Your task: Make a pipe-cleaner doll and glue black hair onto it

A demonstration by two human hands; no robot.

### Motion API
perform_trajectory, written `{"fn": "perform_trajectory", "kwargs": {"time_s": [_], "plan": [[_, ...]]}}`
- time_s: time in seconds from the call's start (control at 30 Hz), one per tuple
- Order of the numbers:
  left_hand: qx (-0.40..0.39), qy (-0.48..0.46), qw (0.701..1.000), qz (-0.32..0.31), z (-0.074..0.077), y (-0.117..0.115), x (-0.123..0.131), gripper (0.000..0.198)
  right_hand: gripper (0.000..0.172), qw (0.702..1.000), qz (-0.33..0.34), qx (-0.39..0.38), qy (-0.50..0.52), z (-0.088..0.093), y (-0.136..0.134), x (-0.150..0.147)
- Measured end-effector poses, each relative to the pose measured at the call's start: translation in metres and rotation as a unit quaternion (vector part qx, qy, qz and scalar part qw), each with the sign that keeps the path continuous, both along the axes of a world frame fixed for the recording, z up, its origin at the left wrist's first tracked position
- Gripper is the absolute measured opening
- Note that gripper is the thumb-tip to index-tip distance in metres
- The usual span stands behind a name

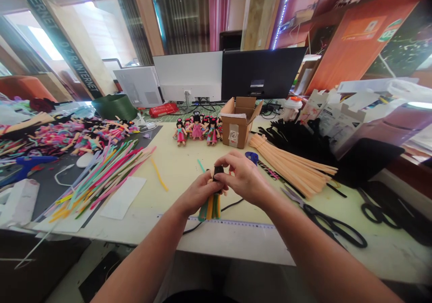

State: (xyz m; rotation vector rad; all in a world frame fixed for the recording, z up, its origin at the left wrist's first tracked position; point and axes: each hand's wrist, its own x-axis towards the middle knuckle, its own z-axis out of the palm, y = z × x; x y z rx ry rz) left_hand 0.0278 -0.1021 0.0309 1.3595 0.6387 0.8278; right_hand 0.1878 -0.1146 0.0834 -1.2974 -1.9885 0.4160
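Between both hands, over the front of the table, is a small pipe-cleaner doll (212,206) with black hair and a green and yellow skirt. My left hand (201,189) is closed around its body from the left. From the right, the fingers of my right hand (238,173) pinch the doll's black head. The fingers cover much of the doll's upper part. A short teal pipe cleaner (201,165) lies just behind my left hand. Beneath the doll runs a clear ruler (241,224) along the table's front.
Finished dolls (197,130) stand beside a cardboard box (237,125) at the back. Coloured pipe cleaners (111,172) spread at the left, near a blue glue gun (29,166). To the right lie beige pipe cleaners (293,166), black pipe cleaners (297,136) and large scissors (329,220).
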Motion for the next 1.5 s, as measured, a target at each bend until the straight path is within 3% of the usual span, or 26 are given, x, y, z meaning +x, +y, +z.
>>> {"fn": "perform_trajectory", "kwargs": {"time_s": [0.2,0.4,0.7,0.83,1.23,1.4,1.5], "plan": [[0.021,0.003,1.000,-0.012,0.000,-0.001,-0.002,0.022,0.015,1.000,0.008,0.017,0.023,-0.006,-0.003,0.000],[0.013,0.004,1.000,0.000,0.003,0.000,-0.003,0.024,0.029,0.999,0.003,0.047,0.024,-0.007,-0.004,-0.004],[0.010,0.009,1.000,0.016,0.003,-0.001,-0.004,0.022,0.017,0.999,0.001,0.050,-0.006,-0.003,-0.005,-0.009],[0.008,0.002,1.000,0.021,0.002,0.001,-0.004,0.030,0.020,0.999,0.002,0.040,0.019,-0.006,-0.003,-0.010],[0.006,-0.017,1.000,0.011,0.003,0.001,-0.008,0.028,0.019,0.997,0.010,0.040,0.061,-0.016,0.000,-0.013],[0.019,-0.013,0.999,0.025,0.003,0.003,-0.010,0.029,0.034,0.998,-0.008,0.050,0.037,-0.014,-0.001,-0.017],[0.024,-0.018,0.999,0.019,0.001,0.004,-0.010,0.025,0.025,0.997,-0.016,0.073,-0.004,-0.011,-0.004,-0.020]]}}
